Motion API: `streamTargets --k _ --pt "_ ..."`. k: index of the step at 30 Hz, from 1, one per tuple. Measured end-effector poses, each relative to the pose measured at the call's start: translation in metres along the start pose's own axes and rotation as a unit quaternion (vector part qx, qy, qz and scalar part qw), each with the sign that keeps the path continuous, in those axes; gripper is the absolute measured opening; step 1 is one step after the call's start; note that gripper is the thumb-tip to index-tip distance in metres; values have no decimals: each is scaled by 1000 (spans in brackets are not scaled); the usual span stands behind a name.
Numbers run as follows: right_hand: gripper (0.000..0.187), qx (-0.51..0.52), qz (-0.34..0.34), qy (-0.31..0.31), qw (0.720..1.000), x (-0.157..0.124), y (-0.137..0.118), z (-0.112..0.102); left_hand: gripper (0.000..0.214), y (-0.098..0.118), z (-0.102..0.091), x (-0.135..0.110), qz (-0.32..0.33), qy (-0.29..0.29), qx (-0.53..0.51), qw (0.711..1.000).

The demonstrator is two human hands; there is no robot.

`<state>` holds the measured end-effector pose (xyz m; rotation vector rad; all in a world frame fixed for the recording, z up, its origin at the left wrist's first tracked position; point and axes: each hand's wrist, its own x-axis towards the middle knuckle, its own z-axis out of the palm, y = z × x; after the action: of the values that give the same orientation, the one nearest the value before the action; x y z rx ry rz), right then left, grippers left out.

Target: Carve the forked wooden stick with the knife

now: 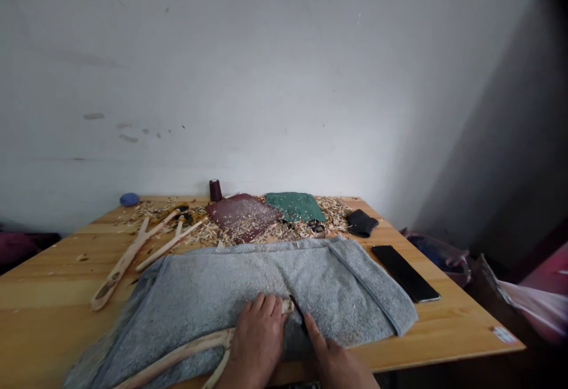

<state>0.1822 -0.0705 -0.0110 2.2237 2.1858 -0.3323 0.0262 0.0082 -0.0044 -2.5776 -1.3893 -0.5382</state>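
A scuffed pale grey wall (275, 81) rises behind a light wooden table (53, 288), shadow (483, 146) darkening the right side

A woodworking spot indoors; shavings (337, 211) litter a wooden table (35, 282); peeled forked sticks (128, 259) lie on it; a dark blade (297, 308) meets a pale branch (190, 345); a marked wall (284, 81) stands behind.

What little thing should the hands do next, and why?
Maybe shave one small, gentle sliver off the pale end of the forked stick. The left hand grips the stick just behind that end, and the right hand holds the dark blade right at it, so both seem placed for a careful cut.
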Motion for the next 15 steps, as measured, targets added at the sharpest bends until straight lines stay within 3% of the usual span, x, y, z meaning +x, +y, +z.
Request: streamTargets --k 6,15 --pt "72 -62 28 -16 998 4 -29 -33 17 -1 -4 1 17 -46 5 999" --pt "66 -37 51 -43 997 13 -56 -68 18 -3 -4 0 22 -72 -11 997"
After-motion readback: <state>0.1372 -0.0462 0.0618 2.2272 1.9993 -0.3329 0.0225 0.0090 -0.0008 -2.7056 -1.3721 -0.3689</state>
